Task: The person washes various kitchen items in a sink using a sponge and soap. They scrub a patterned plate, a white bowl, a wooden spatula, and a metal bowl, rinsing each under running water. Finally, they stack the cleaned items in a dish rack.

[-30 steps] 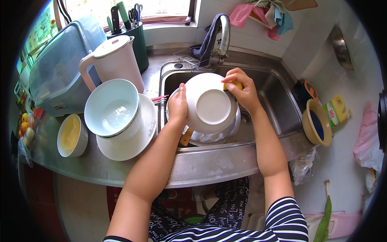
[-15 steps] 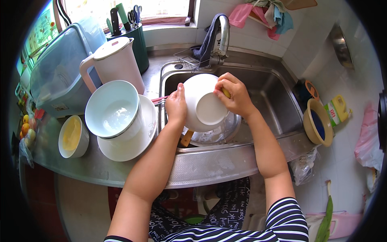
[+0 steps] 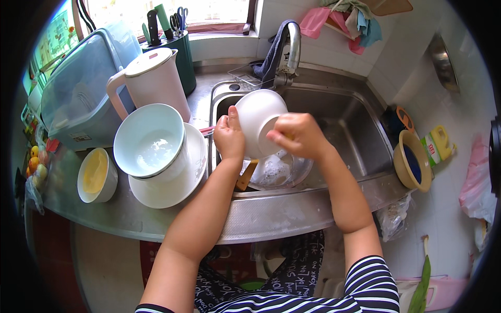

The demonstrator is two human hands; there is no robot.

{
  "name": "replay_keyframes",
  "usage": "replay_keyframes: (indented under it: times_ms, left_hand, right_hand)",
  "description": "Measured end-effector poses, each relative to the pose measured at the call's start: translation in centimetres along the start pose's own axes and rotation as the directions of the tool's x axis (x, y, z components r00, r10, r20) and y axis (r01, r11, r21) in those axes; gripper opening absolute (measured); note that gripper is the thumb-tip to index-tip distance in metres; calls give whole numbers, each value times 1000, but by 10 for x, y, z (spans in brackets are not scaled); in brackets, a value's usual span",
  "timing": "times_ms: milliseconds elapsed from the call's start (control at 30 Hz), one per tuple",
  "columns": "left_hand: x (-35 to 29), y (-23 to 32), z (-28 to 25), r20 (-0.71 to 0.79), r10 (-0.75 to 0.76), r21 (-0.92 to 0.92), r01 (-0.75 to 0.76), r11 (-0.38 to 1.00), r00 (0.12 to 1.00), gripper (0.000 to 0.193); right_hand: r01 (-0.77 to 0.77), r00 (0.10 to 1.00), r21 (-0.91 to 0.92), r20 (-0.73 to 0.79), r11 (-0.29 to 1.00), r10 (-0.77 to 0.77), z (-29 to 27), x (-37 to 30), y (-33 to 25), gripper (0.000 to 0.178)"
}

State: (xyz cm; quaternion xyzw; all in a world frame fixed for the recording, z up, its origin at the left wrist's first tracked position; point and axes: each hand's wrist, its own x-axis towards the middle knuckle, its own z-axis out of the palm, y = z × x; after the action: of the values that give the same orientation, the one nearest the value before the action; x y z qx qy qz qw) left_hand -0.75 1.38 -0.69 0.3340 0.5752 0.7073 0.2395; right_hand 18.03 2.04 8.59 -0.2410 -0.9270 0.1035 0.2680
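Over sink (image 3: 360, 122): left hand (image 3: 230, 137) grips white bowl (image 3: 257, 119) (tilted, plain); right hand (image 3: 301, 136) clutches sponge (image 3: 289, 137).

The head view looks from the left of two fisheye cameras on the person's head, facing steeply down and forward over the sink (image 3: 355, 130). It is close, putting the left hand (image 3: 229, 138) and right hand (image 3: 301, 136) mid-view, forearms (image 3: 201, 221) at the near edge. It reaches the window (image 3: 175, 13) far off, fruit (image 3: 34, 161) left, wall (image 3: 439, 211) right.

pale pink kettle (image 3: 159, 83) beside dark green knife holder (image 3: 185, 62) | translucent blue box (image 3: 73, 96) | pink plastic bag (image 3: 477, 182)
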Motion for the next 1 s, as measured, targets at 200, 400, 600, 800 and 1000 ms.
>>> replay_keyframes:
  times_ms: [200,400,600,800,1000]
  left_hand:
    - [1,-5,6,84,-199,-239,213,947,976,59]
    - [12,-23,0,152,-446,-470,462,752,882,61]
    - [11,-19,4,458,-287,-629,535,564,842,59]
    - [-2,17,-7,793,-302,-420,834,358,529,64]
    - [-6,34,-9,951,-211,-181,958,221,228,71]
  right_hand:
    - [-234,704,648,-402,725,586,2,-16,84,21]
    - [-489,814,812,295,317,501,-4,-21,73,38]
    - [-242,862,815,-69,527,502,18,-16,96,41]
    - [-83,844,406,-458,910,281,13,-19,81,43]
    - [22,800,471,-537,882,267,18,-29,117,45]
